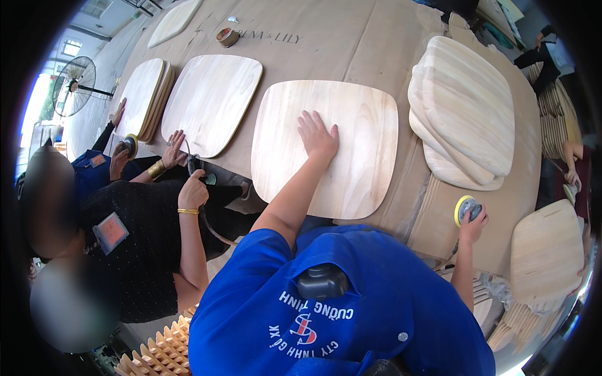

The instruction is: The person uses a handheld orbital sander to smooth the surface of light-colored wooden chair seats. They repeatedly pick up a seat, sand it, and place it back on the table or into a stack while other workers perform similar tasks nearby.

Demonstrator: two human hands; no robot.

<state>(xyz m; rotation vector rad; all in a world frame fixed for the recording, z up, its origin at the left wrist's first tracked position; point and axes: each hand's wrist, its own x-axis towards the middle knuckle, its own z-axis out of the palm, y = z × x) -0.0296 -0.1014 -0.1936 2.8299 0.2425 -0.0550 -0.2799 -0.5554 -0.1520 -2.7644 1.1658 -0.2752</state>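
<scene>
A pale wooden panel with rounded corners (351, 163) lies flat in front of me. My left hand (318, 136) rests palm down on its upper middle, fingers spread. Off to the right, my right hand (475, 227) grips a small round sander (469, 211). Its yellow pad is turned sideways to the left, apart from the panel. A cord hangs from the sander toward the table's near edge. Beyond the sander, a loose stack of similar panels (467, 113) sits on the cardboard, its layers fanned out.
Brown cardboard (313, 59) covers the table. On the left, two co-workers stand by another panel (213, 103) and a stack (141, 100), holding sanders. A tape roll (227, 37) lies at the far side. Another person holds a sander near a panel (545, 254) at right.
</scene>
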